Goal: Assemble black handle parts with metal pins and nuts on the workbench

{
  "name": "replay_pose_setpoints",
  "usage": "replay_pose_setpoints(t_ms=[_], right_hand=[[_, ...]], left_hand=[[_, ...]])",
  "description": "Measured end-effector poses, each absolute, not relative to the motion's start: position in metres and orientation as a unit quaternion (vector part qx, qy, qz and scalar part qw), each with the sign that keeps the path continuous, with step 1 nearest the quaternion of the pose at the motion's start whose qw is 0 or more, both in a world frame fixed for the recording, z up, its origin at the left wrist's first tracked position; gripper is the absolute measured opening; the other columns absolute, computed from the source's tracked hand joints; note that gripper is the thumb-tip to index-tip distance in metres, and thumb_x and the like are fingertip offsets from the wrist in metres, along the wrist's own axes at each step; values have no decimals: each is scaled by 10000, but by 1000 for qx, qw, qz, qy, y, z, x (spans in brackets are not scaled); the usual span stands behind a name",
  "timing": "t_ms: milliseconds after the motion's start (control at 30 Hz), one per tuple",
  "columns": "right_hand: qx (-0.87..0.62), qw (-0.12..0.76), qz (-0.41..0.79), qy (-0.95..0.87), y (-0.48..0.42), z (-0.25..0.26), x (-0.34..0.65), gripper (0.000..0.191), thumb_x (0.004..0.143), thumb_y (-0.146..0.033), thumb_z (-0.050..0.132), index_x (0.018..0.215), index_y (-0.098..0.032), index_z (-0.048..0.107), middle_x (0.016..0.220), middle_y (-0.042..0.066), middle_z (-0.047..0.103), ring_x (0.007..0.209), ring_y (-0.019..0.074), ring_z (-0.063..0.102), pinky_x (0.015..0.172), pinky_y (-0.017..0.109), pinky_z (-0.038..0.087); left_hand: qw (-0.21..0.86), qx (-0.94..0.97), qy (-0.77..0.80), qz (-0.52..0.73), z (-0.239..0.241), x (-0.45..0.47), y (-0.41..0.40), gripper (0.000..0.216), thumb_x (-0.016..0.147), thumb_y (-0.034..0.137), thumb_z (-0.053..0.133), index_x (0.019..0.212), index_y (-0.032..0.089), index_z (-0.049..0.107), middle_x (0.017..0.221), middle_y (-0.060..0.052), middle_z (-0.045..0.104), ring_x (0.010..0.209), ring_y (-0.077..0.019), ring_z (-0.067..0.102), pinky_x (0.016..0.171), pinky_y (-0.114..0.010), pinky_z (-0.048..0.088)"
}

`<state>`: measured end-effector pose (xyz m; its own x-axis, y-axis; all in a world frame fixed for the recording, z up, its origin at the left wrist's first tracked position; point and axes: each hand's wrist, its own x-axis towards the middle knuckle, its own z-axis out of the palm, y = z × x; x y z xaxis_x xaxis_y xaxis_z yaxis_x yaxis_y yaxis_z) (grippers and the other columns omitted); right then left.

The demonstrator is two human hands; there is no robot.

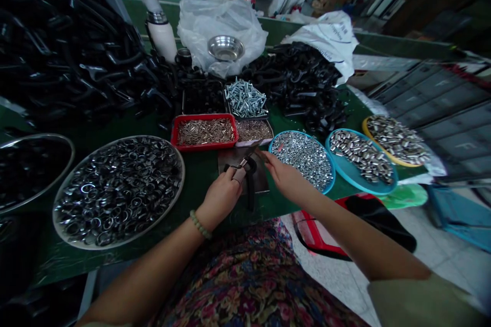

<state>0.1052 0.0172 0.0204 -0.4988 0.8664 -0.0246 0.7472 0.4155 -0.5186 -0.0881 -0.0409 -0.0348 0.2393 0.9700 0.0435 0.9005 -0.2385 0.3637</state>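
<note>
Barely started imo: left hand (222, 195) clamped on one black handle (251, 191) below the red tray (203, 146), right hand (286, 177) grip unclear, heaps of black parts (303, 87) behind that tray waiting.

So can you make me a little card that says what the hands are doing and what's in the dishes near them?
left hand: holds a black part with a metal piece on it
right hand: fingertips at that part's top, grip unclear
under them: grey plate on the green table
to the left: round tray of dark metal rings
behind: red tray of thin pins
to the right: blue dish of small shiny metal bits
</note>
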Motion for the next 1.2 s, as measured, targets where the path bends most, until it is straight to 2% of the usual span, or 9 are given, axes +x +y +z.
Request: replay_pose_setpoints(t_ms=[100, 233, 367, 467, 533, 633, 733, 933, 1200], right_hand=[[-497, 168, 228, -821, 16, 17, 106, 435, 980, -291, 336, 1407, -243, 402, 1201, 92, 671, 1024, 248, 677, 844, 371, 529], [-491, 112, 260, -824, 10, 19, 109, 424, 977, -294, 333, 1380, -208, 432, 1136, 108, 697, 956, 265, 697, 812, 392, 540], [-467, 194, 255, -824, -6, 23, 112, 454, 982, -293, 329, 1432, -232, 347, 1312, 107, 602, 1111, 245, 637, 896, 376, 518], [-474, 100, 266, -834, -12, 17, 112, 441, 965, -266, 352, 1396, -188, 400, 1187, 140, 671, 958, 274, 695, 811, 406, 541], [-476, 64, 273, -834, -12, 15, 112, 437, 962, -256, 347, 1385, -174, 415, 1168, 146, 679, 922, 281, 703, 799, 425, 542], [-480, 173, 261, -820, -13, 22, 116, 436, 973, -285, 335, 1398, -208, 392, 1284, 123, 619, 1066, 256, 656, 880, 415, 521], [-510, 264, 239, -783, -15, 33, 124, 424, 970, -323, 347, 1379, -231, 405, 1242, 113, 641, 1056, 246, 656, 866, 401, 523], [-558, 279, 243, -743, -12, 20, 142, 402, 965, -353, 341, 1315, -204, 472, 1012, 125, 709, 832, 267, 696, 698, 386, 536], [-552, 292, 262, -736, -15, 1, 146, 425, 970, -353, 341, 1350, -199, 450, 1111, 139, 677, 880, 265, 690, 740, 394, 538]], left_hand=[[134, 775, 604, 132, -35, -85, -42, 360, 930, 216, 428, 1283, 199, 496, 1085, -101, 567, 911, -214, 585, 797, -322, 497], [146, 766, 611, 137, -32, -87, -47, 365, 925, 227, 445, 1287, 204, 485, 1064, -88, 572, 910, -208, 597, 795, -312, 495], [137, 729, 635, 214, -10, -108, -24, 390, 939, 316, 444, 1304, 183, 467, 1106, -101, 593, 940, -208, 600, 839, -314, 480], [61, 714, 645, 264, 10, -117, 30, 348, 965, 317, 373, 1220, 171, 559, 1133, -115, 620, 1033, -230, 568, 928, -355, 425], [46, 748, 627, 213, 16, -109, 73, 310, 954, 285, 385, 1077, 180, 649, 1076, -110, 655, 1025, -243, 566, 928, -381, 399], [50, 780, 615, 99, 12, -86, 124, 247, 895, 212, 467, 950, 158, 701, 1025, -135, 682, 1045, -277, 560, 924, -435, 351], [48, 782, 619, 59, 1, -69, 144, 249, 870, 164, 466, 904, 120, 709, 966, -165, 695, 1029, -287, 568, 929, -466, 306], [38, 787, 613, 57, -7, -65, 140, 224, 868, 203, 487, 945, 174, 696, 1070, -128, 679, 1089, -277, 539, 949, -458, 280], [62, 774, 623, 88, 7, -63, 143, 268, 928, 209, 398, 997, 146, 649, 995, -138, 686, 993, -259, 612, 903, -438, 368]])
